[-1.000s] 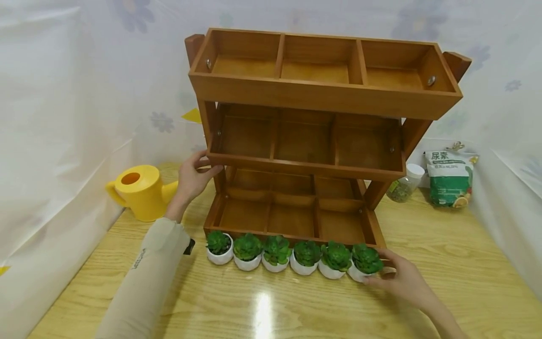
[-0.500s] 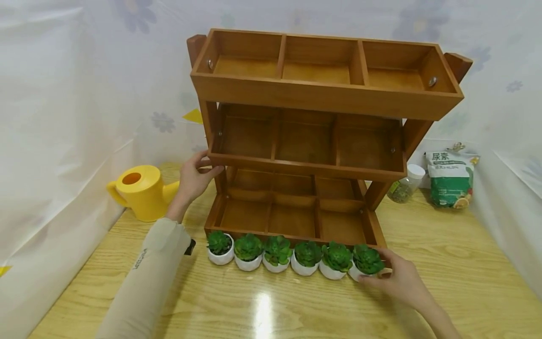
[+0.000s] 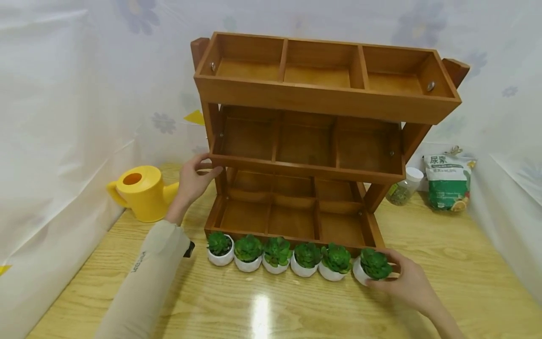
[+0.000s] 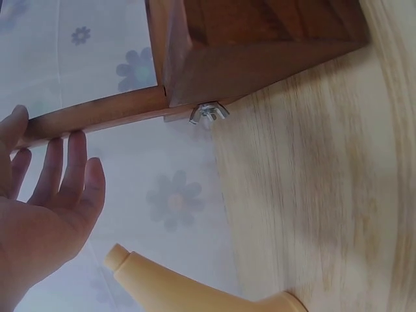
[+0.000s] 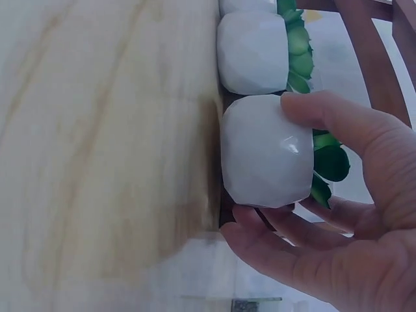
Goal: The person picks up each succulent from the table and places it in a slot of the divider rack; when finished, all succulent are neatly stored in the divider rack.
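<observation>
A three-tier brown wooden plant stand (image 3: 326, 102) with divided trays faces me on the table. My left hand (image 3: 194, 181) grips its left upright; in the left wrist view, thumb and fingers lie on opposite sides of the wooden bar (image 4: 97, 112). Several small succulents in white faceted pots line the stand's front edge. At the right end of that row, my right hand (image 3: 404, 281) holds a potted succulent (image 3: 374, 264), leaning a little to the right. In the right wrist view, the thumb presses the rim of its white pot (image 5: 263, 153) and the fingers curl behind it.
A yellow watering can (image 3: 146, 197) stands left of the stand, close to my left forearm. Behind the stand's right side are a white-lidded jar (image 3: 402, 188) and a green and white bag (image 3: 450, 183). A wing nut (image 4: 208, 114) sticks out from the stand's side.
My right hand has shifted the end succulent slightly to the right and tilted it, opening a small gap to its neighbour. The left hand stays on the upright.
</observation>
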The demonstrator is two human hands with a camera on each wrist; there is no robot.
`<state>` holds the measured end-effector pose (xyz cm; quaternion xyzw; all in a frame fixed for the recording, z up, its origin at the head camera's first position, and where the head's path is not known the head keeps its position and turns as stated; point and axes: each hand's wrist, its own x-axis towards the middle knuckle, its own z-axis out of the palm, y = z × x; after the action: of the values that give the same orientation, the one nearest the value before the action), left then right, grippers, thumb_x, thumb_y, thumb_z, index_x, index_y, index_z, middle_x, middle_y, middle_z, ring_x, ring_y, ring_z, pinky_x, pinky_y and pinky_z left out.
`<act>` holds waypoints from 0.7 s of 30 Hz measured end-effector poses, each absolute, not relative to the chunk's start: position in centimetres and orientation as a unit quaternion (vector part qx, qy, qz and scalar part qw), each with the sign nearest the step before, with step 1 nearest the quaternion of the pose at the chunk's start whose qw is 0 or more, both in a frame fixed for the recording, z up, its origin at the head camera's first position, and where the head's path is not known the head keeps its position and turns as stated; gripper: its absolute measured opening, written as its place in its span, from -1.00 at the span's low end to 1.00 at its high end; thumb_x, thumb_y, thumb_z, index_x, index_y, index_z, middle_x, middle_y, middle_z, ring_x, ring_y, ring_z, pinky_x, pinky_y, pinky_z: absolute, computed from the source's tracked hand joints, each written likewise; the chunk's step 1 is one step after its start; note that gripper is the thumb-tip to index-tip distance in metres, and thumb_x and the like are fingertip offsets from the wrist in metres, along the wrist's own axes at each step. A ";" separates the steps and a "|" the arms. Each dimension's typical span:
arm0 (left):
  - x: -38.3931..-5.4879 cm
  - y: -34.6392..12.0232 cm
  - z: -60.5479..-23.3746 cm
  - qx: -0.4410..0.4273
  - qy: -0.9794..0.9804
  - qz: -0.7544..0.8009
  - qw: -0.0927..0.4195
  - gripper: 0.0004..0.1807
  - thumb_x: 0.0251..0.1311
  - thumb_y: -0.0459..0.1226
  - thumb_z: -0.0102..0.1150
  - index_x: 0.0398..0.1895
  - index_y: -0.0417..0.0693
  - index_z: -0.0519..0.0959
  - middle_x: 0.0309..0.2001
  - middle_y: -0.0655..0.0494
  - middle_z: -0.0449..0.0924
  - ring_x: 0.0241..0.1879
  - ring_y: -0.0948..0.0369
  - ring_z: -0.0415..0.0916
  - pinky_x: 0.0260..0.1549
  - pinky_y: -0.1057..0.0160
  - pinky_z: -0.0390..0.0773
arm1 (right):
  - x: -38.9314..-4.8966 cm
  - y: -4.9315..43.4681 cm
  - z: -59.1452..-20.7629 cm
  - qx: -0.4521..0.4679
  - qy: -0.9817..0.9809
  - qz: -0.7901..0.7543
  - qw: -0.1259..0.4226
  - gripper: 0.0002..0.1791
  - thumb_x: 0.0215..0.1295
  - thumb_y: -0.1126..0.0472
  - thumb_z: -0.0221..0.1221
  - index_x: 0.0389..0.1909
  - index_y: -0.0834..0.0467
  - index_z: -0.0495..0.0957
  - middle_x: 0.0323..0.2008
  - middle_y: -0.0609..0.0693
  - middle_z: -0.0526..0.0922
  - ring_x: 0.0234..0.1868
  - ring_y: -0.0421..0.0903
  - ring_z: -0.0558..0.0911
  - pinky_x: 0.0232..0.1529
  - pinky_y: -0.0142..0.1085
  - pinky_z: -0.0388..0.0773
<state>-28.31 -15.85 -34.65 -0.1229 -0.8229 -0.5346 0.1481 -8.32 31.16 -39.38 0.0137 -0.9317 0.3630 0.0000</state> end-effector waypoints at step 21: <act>-28.3 -15.8 -34.7 -0.119 -0.833 -0.521 0.142 -0.46 0.27 -0.20 0.21 0.29 -0.18 0.41 0.14 -0.24 0.47 0.07 -0.12 0.49 0.00 -0.08 0.53 | -11.2 31.6 -35.0 -0.001 -0.849 0.527 -0.044 -0.31 0.33 0.14 0.20 0.32 0.40 0.18 0.03 0.14 0.53 -0.15 -0.28 0.62 -0.16 -0.21 0.65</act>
<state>-28.29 -15.79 -34.69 -0.1193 -0.8329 -0.5215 0.1421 -11.17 31.62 -34.95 -0.0012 -0.8486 0.5272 -0.0442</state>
